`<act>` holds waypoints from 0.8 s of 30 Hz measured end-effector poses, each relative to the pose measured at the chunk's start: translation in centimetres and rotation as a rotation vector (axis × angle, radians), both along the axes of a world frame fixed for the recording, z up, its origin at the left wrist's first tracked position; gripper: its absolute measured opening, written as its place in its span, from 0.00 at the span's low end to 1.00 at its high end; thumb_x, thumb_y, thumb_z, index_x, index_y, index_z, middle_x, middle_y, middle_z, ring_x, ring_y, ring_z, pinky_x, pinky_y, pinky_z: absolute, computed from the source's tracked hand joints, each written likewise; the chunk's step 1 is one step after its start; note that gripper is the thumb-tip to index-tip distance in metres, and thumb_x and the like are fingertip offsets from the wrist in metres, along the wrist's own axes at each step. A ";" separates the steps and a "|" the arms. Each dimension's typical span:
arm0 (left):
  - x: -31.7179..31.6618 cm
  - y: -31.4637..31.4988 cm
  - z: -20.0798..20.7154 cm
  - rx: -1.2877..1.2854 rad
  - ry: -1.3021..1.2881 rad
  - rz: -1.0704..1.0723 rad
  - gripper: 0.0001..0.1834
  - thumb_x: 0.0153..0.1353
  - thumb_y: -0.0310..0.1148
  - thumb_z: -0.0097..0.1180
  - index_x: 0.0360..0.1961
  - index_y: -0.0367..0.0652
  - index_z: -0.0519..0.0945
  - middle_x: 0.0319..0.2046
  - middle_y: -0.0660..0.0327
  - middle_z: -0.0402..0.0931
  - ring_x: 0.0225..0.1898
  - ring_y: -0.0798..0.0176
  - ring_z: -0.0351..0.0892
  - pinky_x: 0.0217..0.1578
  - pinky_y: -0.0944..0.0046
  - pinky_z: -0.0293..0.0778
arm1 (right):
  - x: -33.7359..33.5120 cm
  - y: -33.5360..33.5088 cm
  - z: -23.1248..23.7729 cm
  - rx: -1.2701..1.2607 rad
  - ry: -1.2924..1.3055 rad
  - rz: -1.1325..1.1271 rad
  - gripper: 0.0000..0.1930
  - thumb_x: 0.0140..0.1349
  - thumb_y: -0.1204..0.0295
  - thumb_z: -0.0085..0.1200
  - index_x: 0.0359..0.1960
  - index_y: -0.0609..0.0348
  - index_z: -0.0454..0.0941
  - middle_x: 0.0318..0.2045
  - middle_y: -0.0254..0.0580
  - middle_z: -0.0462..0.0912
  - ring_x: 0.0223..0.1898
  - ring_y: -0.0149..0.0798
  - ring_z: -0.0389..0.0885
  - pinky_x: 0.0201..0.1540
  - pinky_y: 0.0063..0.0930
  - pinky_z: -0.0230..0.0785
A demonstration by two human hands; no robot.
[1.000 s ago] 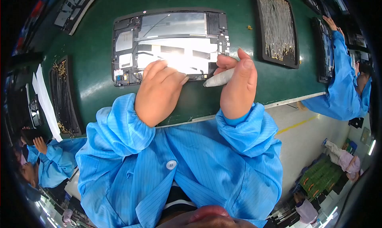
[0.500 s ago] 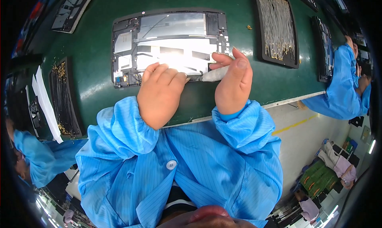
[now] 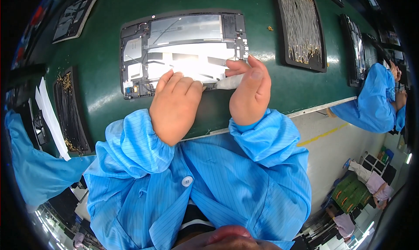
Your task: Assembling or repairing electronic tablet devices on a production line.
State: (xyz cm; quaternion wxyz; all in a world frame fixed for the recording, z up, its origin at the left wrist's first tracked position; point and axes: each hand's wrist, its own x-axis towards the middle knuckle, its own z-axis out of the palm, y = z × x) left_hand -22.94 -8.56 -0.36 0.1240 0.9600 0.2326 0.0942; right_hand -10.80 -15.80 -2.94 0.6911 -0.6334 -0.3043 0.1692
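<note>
Probably light, stiff, fragile panel (image 3: 185, 47); hold by its sides. Left hand (image 3: 176, 105) curls over near side, right hand (image 3: 251, 92) half-curled at white wrap (image 3: 228, 82); can't tell either grip's hold.

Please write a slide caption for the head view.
Left hand and right hand at the near edge of an open device on a green table, cable tray at right.

Jacket (image 3: 126, 197): lt. blue, dk. pinstriped
Sleeves (image 3: 135, 138): v. baggy from here
Button (image 3: 187, 181): rd., wht.
Undershirt (image 3: 194, 214): blk. & wht.
</note>
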 end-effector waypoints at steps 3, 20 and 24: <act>-0.1 0.0 0.0 -0.004 -0.006 0.005 0.11 0.44 0.27 0.44 0.32 0.40 0.70 0.31 0.59 0.69 0.42 0.56 0.66 0.50 0.56 0.55 | 0.0 0.1 -0.2 0.018 -0.037 -0.001 0.13 0.60 0.69 0.37 0.41 0.67 0.64 0.29 0.43 0.76 0.30 0.29 0.72 0.36 0.21 0.64; -0.1 0.1 0.2 -0.053 -0.007 0.000 0.11 0.44 0.27 0.44 0.32 0.42 0.71 0.31 0.60 0.69 0.42 0.57 0.66 0.50 0.57 0.55 | 0.0 -0.1 -0.3 0.079 -0.033 0.001 0.13 0.60 0.67 0.37 0.38 0.66 0.65 0.28 0.42 0.75 0.29 0.29 0.71 0.35 0.21 0.63; -0.2 0.0 0.1 -0.056 -0.001 0.000 0.10 0.45 0.27 0.44 0.31 0.42 0.72 0.31 0.60 0.69 0.42 0.57 0.66 0.50 0.57 0.55 | 0.0 -0.2 -0.7 0.083 -0.012 -0.001 0.13 0.60 0.67 0.37 0.38 0.67 0.64 0.28 0.42 0.75 0.29 0.30 0.71 0.35 0.21 0.64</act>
